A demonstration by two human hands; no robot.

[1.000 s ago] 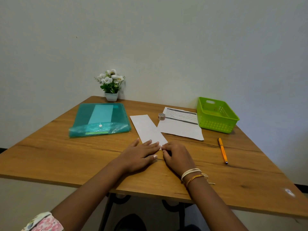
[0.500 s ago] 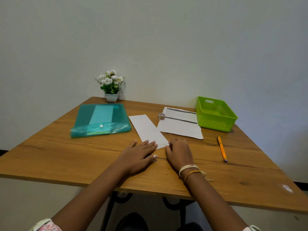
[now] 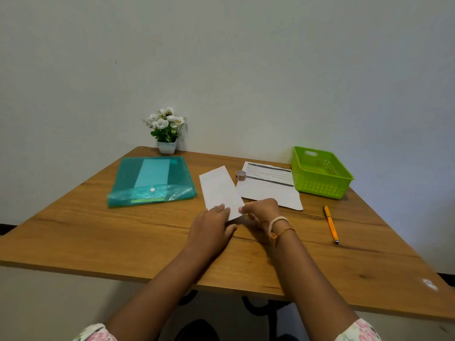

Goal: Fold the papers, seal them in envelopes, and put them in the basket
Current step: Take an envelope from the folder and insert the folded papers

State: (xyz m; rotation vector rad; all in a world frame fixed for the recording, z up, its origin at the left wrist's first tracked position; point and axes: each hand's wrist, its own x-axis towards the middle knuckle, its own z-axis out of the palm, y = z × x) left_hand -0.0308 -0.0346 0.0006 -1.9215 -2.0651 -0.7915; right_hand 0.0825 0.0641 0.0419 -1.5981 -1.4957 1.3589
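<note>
Printed sheet [image 3: 269, 187] with dark header bars, text too small to read. Just left of it, overlapping its edge: folded paper [image 3: 220, 190], long axis running away from the near table [image 3: 98, 232] edge, tilted leftward. Pinched at its near end by left hand [image 3: 211, 226] and right hand [image 3: 262, 212]. Right of sheet: green basket [image 3: 320, 173], near the far right edge. Bare wood nearer than sheet.

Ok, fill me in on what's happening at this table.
A person sits at the wooden table, holding the near end of a long folded paper with the left hand and right hand. A printed sheet lies unfolded behind it. The green basket looks empty, so nothing is sealed yet.
</note>
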